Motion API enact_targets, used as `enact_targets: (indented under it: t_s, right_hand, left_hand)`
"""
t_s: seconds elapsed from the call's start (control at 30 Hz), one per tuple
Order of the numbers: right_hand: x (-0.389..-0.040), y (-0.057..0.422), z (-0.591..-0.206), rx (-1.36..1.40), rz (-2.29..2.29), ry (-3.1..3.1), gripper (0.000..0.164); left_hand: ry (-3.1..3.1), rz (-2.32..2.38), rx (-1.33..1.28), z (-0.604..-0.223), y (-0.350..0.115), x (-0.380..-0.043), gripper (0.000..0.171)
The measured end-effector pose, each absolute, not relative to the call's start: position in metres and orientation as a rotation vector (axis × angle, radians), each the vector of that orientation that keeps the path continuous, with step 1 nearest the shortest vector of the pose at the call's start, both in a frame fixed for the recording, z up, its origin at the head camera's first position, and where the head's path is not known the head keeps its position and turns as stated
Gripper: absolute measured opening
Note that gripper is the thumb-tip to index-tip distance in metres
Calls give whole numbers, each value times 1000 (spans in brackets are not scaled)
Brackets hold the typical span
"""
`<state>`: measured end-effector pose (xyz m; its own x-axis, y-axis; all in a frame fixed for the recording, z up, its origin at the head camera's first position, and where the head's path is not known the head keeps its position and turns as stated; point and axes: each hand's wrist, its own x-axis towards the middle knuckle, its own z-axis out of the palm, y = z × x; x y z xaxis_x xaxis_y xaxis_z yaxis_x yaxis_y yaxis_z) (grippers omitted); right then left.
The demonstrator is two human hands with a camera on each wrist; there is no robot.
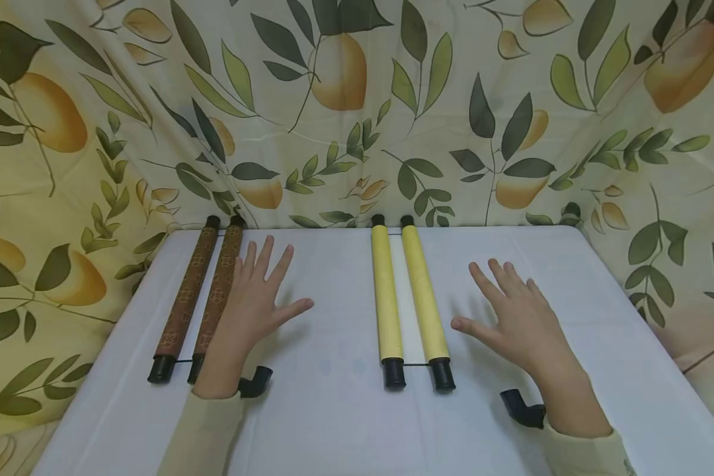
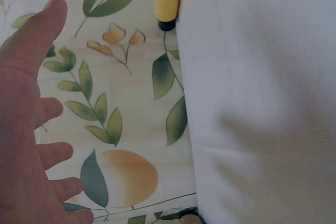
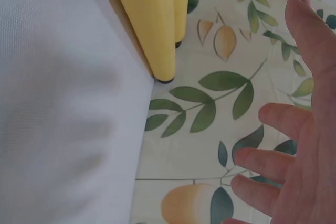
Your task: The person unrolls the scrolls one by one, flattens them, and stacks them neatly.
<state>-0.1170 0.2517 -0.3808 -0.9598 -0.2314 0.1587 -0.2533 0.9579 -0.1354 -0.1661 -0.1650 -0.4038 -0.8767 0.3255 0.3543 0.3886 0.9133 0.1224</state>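
On the left of the table lies a brown patterned scroll (image 1: 187, 291), rolled in from both sides into two parallel rolls with black end caps. A yellow scroll (image 1: 387, 297), rolled the same way with a white strip between its rolls, lies near the middle. My left hand (image 1: 251, 311) is over the inner brown roll, hiding part of it, fingers spread and holding nothing. To the right of the yellow scroll is my right hand (image 1: 520, 320), also spread and holding nothing. In both wrist views the palms face inward; ends of the yellow rolls (image 3: 149, 19) show.
A white cloth (image 1: 333, 416) covers the table. Behind and on both sides hangs a curtain (image 1: 345, 158) printed with leaves and orange fruit. Black curved pieces (image 1: 522, 410) stick out at both wrists.
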Motion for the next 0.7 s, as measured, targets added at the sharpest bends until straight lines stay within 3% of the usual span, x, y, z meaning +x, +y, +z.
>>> enact_targets:
  t_s: [0.37,0.7]
  right_hand:
    - [-118,246,-385,497,333,-2949,88]
    - [-115,234,-399,697,527,-3003,76]
  left_hand:
    - [-2783,-292,-628,-407,-147,-163,95]
    - [-2818,-549,-1172,-435,-84,-143,72]
